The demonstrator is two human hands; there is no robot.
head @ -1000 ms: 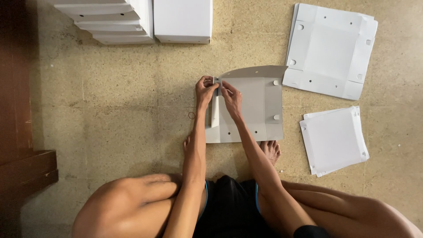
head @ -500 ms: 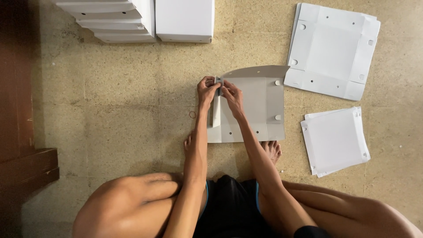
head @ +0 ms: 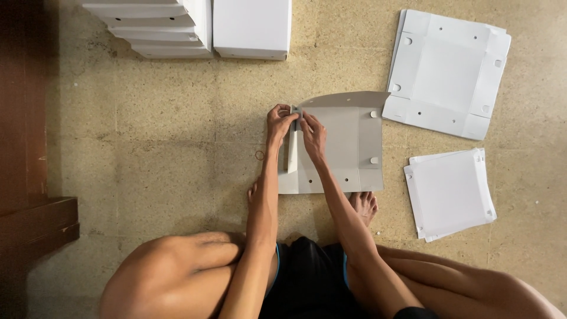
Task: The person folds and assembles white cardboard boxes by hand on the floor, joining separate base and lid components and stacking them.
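A grey-white corrugated plastic sheet (head: pixel 345 147), partly folded into a box shape, lies on the floor in front of my knees. Its left flap stands upright and its far flap is bent up. My left hand (head: pixel 279 121) and my right hand (head: pixel 311 131) meet at the far left corner of the sheet. Both pinch the flaps together there. My feet rest at the sheet's near edge.
Finished white boxes (head: pixel 251 26) and a stack of white lids (head: pixel 156 26) stand at the far side. A flat unfolded sheet (head: pixel 449 74) lies at the far right, a pile of smaller white sheets (head: pixel 452 192) below it. Dark wooden furniture (head: pixel 29 177) lines the left.
Both hands stay at the same corner of the sheet with only slight finger movement. The sheet has not shifted.
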